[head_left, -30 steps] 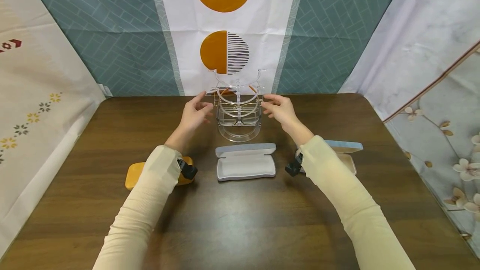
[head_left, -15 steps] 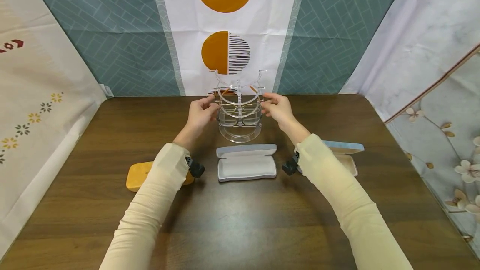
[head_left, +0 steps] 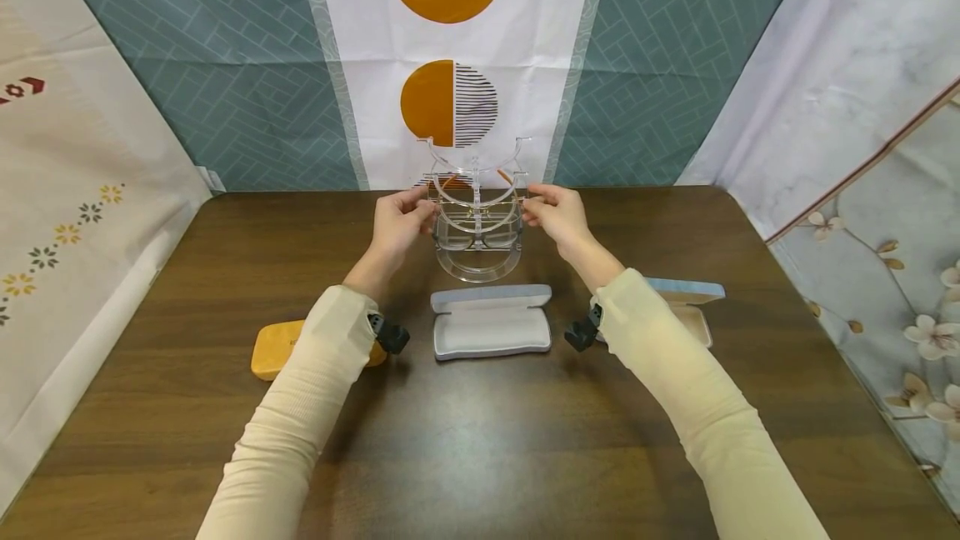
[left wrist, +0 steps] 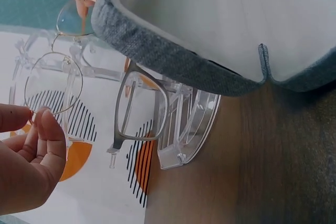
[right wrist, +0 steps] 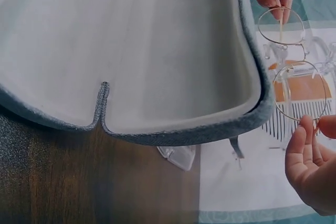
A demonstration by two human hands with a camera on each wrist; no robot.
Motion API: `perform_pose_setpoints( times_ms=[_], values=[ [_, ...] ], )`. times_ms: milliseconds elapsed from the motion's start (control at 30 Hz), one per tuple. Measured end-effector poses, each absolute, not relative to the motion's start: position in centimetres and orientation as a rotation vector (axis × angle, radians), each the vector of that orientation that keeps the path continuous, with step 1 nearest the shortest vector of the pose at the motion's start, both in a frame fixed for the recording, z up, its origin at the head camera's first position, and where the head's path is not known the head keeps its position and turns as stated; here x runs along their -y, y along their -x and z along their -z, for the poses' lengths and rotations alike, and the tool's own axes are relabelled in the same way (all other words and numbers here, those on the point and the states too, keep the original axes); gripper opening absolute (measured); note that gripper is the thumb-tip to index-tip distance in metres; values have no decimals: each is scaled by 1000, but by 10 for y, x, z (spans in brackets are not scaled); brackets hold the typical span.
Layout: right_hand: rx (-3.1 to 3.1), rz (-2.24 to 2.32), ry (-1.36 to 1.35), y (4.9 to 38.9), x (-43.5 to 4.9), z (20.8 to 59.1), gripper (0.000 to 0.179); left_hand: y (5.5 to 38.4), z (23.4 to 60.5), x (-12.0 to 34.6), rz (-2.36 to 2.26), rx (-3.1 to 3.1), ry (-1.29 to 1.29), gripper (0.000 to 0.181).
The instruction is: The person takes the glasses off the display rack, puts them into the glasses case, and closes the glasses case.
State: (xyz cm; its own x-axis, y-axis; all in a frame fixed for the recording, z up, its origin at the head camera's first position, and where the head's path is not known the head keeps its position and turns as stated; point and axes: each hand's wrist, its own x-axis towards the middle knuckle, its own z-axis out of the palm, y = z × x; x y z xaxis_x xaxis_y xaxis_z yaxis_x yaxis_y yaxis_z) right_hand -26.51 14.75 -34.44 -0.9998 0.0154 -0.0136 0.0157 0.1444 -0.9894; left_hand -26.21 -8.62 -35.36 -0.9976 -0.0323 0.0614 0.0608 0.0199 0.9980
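Observation:
A clear tiered eyeglass stand (head_left: 478,275) is at the back of the table, in front of the patterned cloth. My left hand (head_left: 396,232) and right hand (head_left: 561,219) are on either side of it. Between them is a pair of thin gold round-framed glasses (left wrist: 82,85), at a middle tier. Fingers and thumb of each hand pinch one side of the frame, as both wrist views show. Whether the glasses still rest on the stand is unclear. Grey-framed glasses (left wrist: 122,106) sit on a lower tier.
An open grey-blue glasses case (head_left: 491,333) lies before the stand. Another open case (head_left: 696,325) is at the right, partly behind the right sleeve. A closed yellow case (head_left: 276,348) lies at the left, partly under the left forearm. Cloths hang around the table.
One second ago my left hand was apart from the stand with spread fingers. It has moved right and now pinches the glasses' side. The right hand has barely moved.

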Motion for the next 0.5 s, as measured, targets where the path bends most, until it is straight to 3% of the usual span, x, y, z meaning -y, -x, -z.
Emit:
perform_pose_setpoints(
  times_ms=[500],
  values=[
    [-2274,2130,3,252,-147,338,39,249,352,90,2122,2198,61,37]
  ],
)
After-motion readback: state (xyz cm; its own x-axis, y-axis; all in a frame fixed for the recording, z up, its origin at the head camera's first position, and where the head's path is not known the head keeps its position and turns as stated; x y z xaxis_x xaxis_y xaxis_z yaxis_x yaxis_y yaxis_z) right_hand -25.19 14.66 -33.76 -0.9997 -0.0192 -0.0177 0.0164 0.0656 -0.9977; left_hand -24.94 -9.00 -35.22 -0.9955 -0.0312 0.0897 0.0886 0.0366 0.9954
